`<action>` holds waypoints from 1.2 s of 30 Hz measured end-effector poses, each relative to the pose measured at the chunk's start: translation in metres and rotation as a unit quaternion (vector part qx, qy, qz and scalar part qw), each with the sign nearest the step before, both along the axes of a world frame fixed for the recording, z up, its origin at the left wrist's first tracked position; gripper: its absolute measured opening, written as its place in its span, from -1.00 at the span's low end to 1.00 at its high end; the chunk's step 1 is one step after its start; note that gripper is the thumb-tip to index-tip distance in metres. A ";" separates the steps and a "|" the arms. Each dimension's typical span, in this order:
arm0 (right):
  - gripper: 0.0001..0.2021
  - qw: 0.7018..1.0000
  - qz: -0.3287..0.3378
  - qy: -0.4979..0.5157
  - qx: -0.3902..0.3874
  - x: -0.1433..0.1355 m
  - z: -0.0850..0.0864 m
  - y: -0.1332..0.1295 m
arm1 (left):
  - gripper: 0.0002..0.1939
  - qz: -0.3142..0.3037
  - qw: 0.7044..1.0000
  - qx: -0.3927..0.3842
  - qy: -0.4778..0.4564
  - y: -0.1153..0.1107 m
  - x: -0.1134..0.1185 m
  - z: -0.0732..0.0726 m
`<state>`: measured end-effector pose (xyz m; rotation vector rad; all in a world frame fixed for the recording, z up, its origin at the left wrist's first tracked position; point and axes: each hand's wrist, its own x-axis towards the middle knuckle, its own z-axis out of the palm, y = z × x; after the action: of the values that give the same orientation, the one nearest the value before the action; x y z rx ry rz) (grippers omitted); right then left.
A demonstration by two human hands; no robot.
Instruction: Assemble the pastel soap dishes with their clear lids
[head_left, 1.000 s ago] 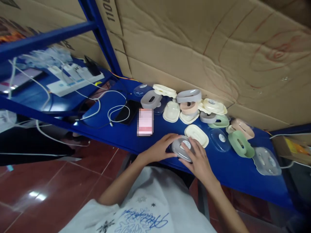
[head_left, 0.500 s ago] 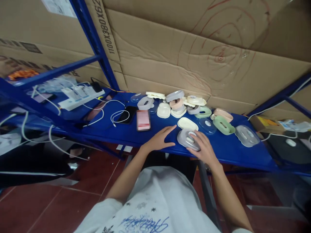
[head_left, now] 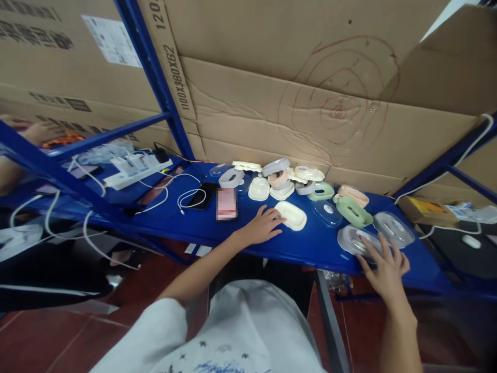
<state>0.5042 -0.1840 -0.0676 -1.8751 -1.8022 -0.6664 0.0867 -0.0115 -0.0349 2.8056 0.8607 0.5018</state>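
My left hand (head_left: 264,227) reaches over the blue table with its fingers stretched out. Its fingertips touch, or nearly touch, the left edge of a shallow cream oval plastic tray (head_left: 295,216). Further right, my right hand (head_left: 387,267) has its fingers spread above a grey oval container with a clear lid (head_left: 349,239). The fingertips rest on the lid's right side, which they partly hide. A similar grey clear-lidded container (head_left: 396,228) lies just beyond. Behind the hands are a clear lid (head_left: 326,213) and a green oval frame (head_left: 354,211).
More cream, grey, pink and green plastic parts (head_left: 279,178) are heaped along the cardboard backing (head_left: 256,114). On the left lie a phone with a lit screen (head_left: 227,203), a white cable (head_left: 192,194) and a power strip (head_left: 137,173). Another person's hand (head_left: 41,132) shows far left.
The grey clear-lidded container has moved right with my right hand, beside the similar one. My left hand has come closer to the cream tray, which has shifted slightly. The view has tilted up.
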 end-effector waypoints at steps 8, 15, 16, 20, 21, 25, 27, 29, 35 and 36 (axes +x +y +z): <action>-0.54 0.994 0.034 0.086 0.066 -0.049 -0.003 0.018 | -0.67 0.071 0.993 0.018 -0.090 -0.036 -0.074 -0.030; -0.48 0.992 0.089 0.048 -0.077 -0.094 0.022 0.108 | -0.75 0.102 0.988 0.016 -0.113 -0.041 -0.072 -0.036; -0.45 0.994 0.047 0.032 -0.097 -0.092 0.028 0.120 | -0.76 0.106 0.988 0.018 -0.114 -0.041 -0.072 -0.037; -0.42 0.968 -0.147 0.032 -0.199 -0.073 0.055 0.158 | -0.76 0.114 0.987 0.023 -0.115 -0.042 -0.072 -0.037; -0.47 0.960 -0.170 0.039 -0.221 -0.069 0.060 0.166 | -0.76 0.114 0.986 0.023 -0.117 -0.042 -0.072 -0.037; -0.69 0.960 -0.154 0.032 -0.232 -0.068 0.070 0.188 | -0.76 0.118 0.986 0.014 -0.118 -0.043 -0.071 -0.035; -0.69 0.964 -0.134 0.027 -0.227 -0.078 0.069 0.193 | -0.76 0.120 0.985 0.007 -0.120 -0.043 -0.070 -0.034; -0.69 0.976 -0.081 0.050 -0.196 -0.097 0.068 0.192 | -0.77 0.124 0.984 -0.004 -0.127 -0.042 -0.070 -0.033; -0.31 0.910 0.250 0.324 -0.067 -0.190 0.053 0.166 | -0.67 0.096 0.977 -0.070 -0.177 -0.036 -0.071 -0.029; -0.24 0.893 0.272 0.354 -0.063 -0.201 0.049 0.160 | -0.62 0.093 0.976 -0.077 -0.183 -0.036 -0.071 -0.029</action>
<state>0.3033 -0.0237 -0.0188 -1.3045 -1.7346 0.3143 0.0154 -0.0474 -0.0638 2.3956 1.0306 0.9032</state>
